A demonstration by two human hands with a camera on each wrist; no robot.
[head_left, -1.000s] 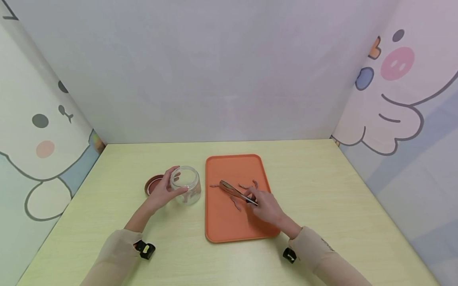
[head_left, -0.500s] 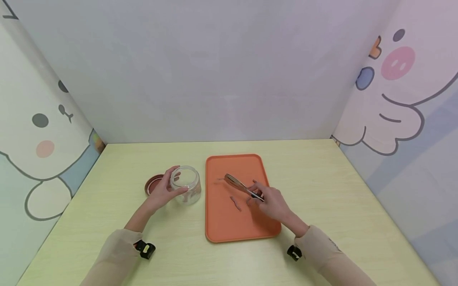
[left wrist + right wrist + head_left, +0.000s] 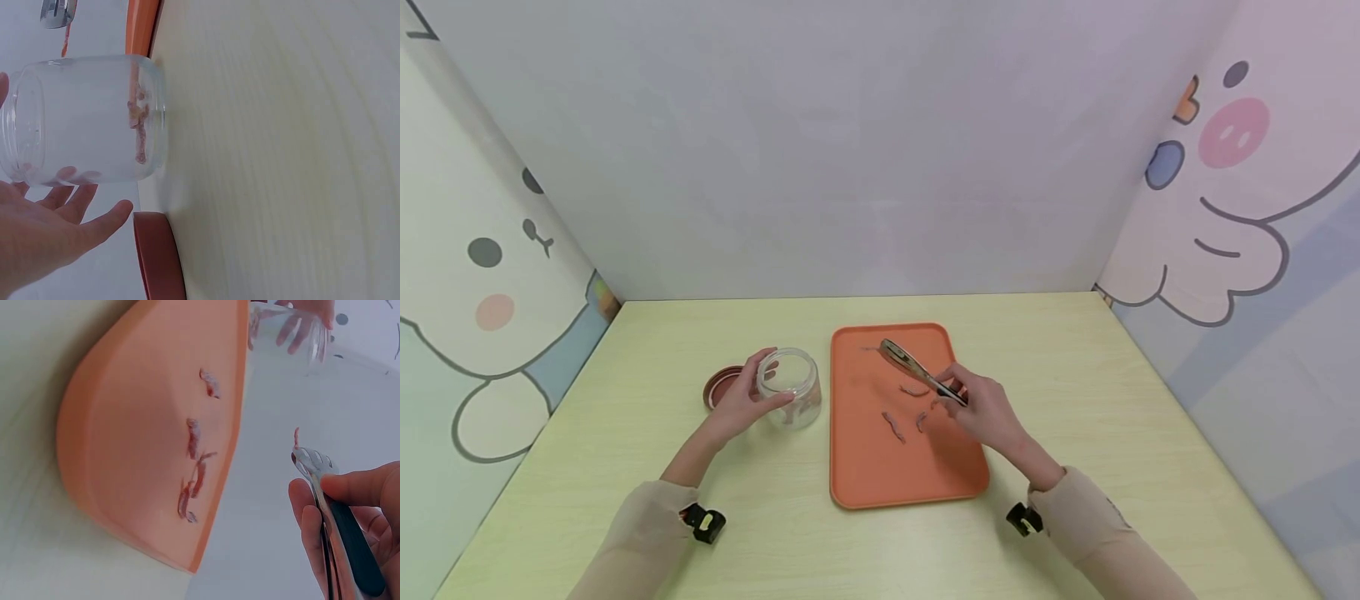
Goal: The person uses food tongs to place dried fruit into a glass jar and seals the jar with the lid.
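Observation:
My left hand (image 3: 737,408) holds a clear glass jar (image 3: 807,406) near its rim, thumb on one side and fingers on the other. The jar stands upright on the table, without a lid; reddish strips (image 3: 137,122) lie on its bottom in the left wrist view. My right hand (image 3: 988,412) grips metal tongs (image 3: 906,360) with dark handles above an orange tray (image 3: 880,479). From the tongs' tips sticks one thin reddish strip (image 3: 297,436), which looks like dried meat. Several similar strips (image 3: 893,427) lie on the tray.
A round brown-red lid (image 3: 718,388) lies on the table left of the jar, partly behind my left hand. The tray stands just right of the jar, its raised rim (image 3: 831,417) facing it. A pale wall (image 3: 865,208) closes off the table's back edge.
My right hand has lifted the tongs off the tray with a strip in their tips, moving away from me and slightly right. My left hand and the jar have stayed put.

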